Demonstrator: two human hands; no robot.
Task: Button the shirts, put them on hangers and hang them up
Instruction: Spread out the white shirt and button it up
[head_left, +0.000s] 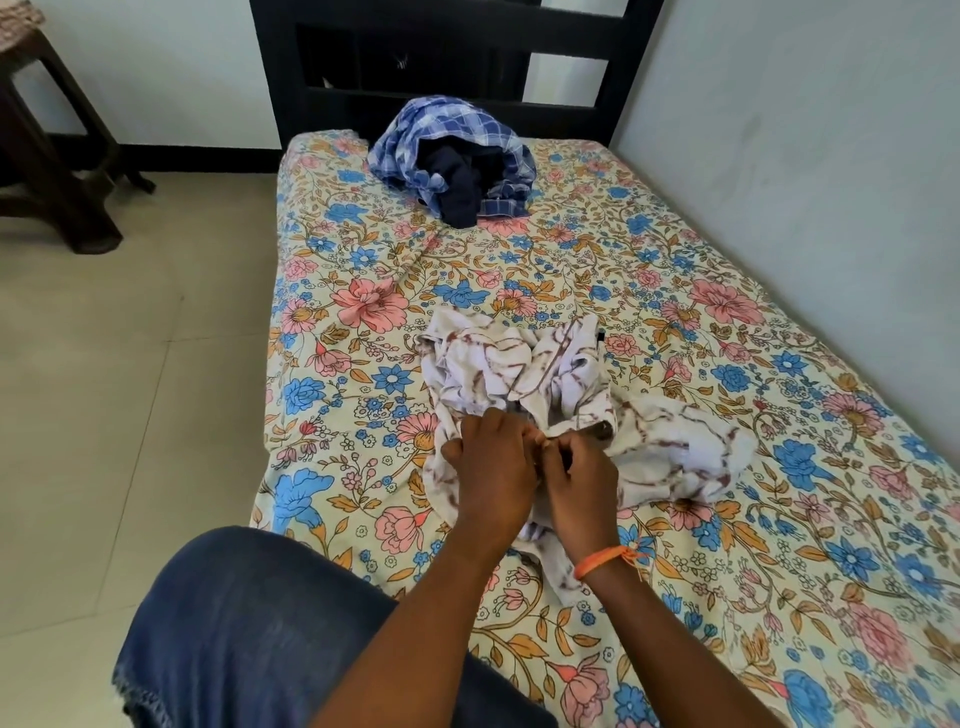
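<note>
A crumpled white shirt with brown marbled streaks (524, 364) lies in the middle of the floral bed sheet (727, 467). My left hand (491, 467) and my right hand (574, 480) meet over its near front edge, fingers curled and pinching the fabric between them. An orange thread band circles my right wrist. The button itself is hidden under my fingers. At the head of the bed sits a heap of a blue-and-white checked shirt (452, 137) wrapped around a dark navy garment (457, 192).
A dark headboard (556, 67) stands behind the heap. The wall runs along the bed's right side. A dark wooden stool (47, 156) stands on the tiled floor at the left. My knee in blue denim (234, 623) is at the bed's near left edge.
</note>
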